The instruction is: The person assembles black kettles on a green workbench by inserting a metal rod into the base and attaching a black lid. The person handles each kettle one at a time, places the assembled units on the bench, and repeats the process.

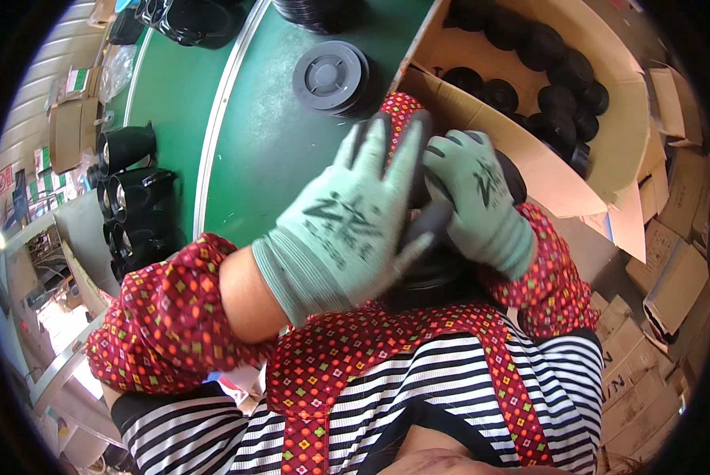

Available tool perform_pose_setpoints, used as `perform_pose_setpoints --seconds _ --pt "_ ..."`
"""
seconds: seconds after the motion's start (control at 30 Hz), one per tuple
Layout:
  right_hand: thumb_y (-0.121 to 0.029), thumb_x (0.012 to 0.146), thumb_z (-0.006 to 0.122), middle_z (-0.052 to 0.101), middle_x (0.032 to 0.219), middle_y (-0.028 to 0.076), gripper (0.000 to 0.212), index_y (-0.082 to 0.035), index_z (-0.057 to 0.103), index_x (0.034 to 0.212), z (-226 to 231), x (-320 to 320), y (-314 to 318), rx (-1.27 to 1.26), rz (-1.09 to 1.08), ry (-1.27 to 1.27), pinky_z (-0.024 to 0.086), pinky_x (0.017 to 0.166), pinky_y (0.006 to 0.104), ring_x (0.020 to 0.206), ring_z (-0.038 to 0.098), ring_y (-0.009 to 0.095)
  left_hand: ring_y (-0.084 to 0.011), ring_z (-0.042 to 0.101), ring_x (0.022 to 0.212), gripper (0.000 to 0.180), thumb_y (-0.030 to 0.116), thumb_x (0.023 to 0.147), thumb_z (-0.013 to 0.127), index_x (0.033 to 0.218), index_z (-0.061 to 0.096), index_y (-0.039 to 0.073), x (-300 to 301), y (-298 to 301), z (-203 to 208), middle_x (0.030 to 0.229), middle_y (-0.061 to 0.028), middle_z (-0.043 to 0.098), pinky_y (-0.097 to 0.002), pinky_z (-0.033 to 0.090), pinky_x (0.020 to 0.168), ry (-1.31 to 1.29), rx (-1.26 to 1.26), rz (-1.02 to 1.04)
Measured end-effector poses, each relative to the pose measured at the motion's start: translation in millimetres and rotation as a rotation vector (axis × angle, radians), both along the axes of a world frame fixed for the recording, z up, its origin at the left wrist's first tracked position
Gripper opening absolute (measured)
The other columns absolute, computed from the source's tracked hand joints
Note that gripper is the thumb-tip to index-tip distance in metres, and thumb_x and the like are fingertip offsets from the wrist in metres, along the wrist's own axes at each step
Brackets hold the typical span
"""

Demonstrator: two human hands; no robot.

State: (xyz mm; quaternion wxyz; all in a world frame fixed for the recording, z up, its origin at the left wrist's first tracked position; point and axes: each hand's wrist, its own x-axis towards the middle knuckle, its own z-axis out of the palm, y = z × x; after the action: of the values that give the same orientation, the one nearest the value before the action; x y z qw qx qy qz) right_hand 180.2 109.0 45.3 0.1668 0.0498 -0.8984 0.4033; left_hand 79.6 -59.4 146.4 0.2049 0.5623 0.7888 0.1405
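Both my hands wear light green knit gloves with dark fingertips. My left hand (347, 214) is open, with its fingers stretched out and apart; it is slightly blurred and lies over a black round part (434, 277) close to my body. Just right of it, my right hand (478, 194) has its fingers curled over a black rounded part (513, 178), mostly covered by the glove. Whether these are one piece or two I cannot tell. Beyond the fingers on the green table (268, 127) lies a stack of dark grey ribbed discs (331, 77).
An open cardboard box (608, 150) at the far right holds several black round parts (557, 103). Glossy black housings (137, 198) stand along the table's left side, with more (193, 20) at the far left. Folded cartons (632, 388) lie at the right.
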Motion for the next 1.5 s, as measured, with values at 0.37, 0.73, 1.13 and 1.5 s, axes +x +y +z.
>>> perform_pose_setpoints --seconds 0.37,0.73,1.13,1.5 --pt "-0.032 0.095 0.066 0.055 0.086 0.01 0.051 0.004 0.068 0.13 81 25 0 0.478 -0.03 -0.329 0.042 0.067 0.0433 0.074 0.056 0.026 -0.0434 0.071 0.101 0.065 0.028 0.083 0.074 0.142 0.06 0.005 -81 7 -110 0.117 -0.0219 0.072 -0.0476 0.058 0.089 -0.462 0.133 -0.305" --pt "-0.019 0.087 0.072 0.063 0.117 0.013 0.063 -0.007 0.059 0.147 112 29 15 0.492 -0.037 -0.539 0.047 0.087 0.0459 0.099 0.064 0.031 -0.0392 0.073 0.088 0.035 0.022 0.085 0.08 0.115 0.076 0.005 -78 29 -97 0.098 -0.0174 0.076 -0.042 0.058 0.08 -0.527 0.391 -0.131" --pt "-0.046 0.071 0.092 0.06 0.148 0.019 0.083 -0.007 0.066 0.14 52 69 5 -0.042 0.244 -0.197 0.033 0.121 0.0598 0.14 0.052 0.045 -0.0318 0.073 0.076 0.01 0.01 0.095 0.076 0.1 0.078 0.002 -39 -199 -145 0.088 -0.0156 0.075 -0.0369 0.056 0.072 0.018 0.35 0.768" --pt "-0.013 0.099 0.071 0.073 0.114 0.008 0.025 0.004 0.07 0.118 32 37 5 -0.722 -0.43 -0.171 0.054 0.097 0.0328 0.105 0.067 0.016 -0.0387 0.051 0.139 0.078 0.023 0.082 0.087 0.151 0.053 0.004 18 -208 -146 0.149 -0.0221 0.052 -0.0479 0.044 0.114 0.055 0.423 0.641"
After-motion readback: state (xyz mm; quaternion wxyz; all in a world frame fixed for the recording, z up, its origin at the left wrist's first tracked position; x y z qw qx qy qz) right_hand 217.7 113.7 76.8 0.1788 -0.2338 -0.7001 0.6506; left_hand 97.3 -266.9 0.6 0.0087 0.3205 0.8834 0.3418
